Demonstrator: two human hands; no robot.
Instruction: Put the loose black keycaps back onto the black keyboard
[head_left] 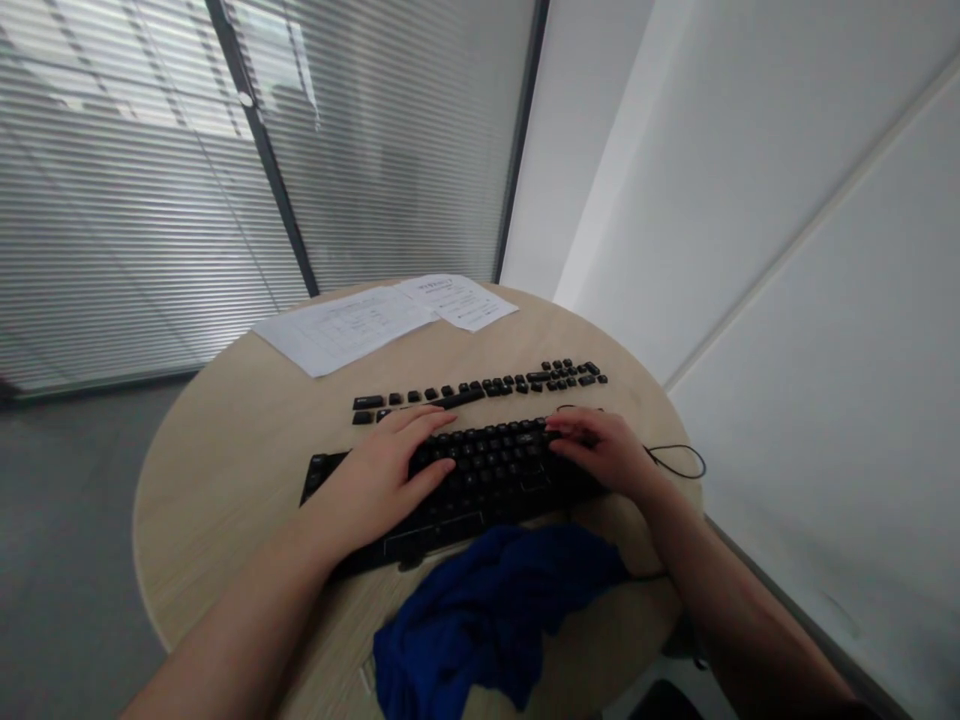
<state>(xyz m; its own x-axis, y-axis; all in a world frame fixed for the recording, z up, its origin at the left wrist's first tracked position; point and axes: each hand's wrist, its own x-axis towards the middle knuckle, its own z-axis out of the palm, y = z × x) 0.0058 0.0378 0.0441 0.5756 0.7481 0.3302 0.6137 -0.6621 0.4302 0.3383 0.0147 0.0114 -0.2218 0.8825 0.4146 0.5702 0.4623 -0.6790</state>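
Note:
A black keyboard (495, 460) lies on the round table in front of me, with bare stretches along its near side where keycaps are off. My left hand (382, 475) rests over its left part, fingers spread and thumb stretched across the keys. At the right part of the far key rows is my right hand (600, 448), thumb and fingers drawn together in a pinch; anything between the fingertips is too small to make out. Loose black keycaps (487, 387) stand in rows beyond the keyboard. A crumpled blue cloth (487, 610) lies on the near side.
Printed paper sheets (352, 325) lie at the far edge of the wooden table (202, 480). A black cable (694, 460) loops near the right edge. Glass with blinds (112, 220) stands behind, and a white wall (787, 180) borders the right.

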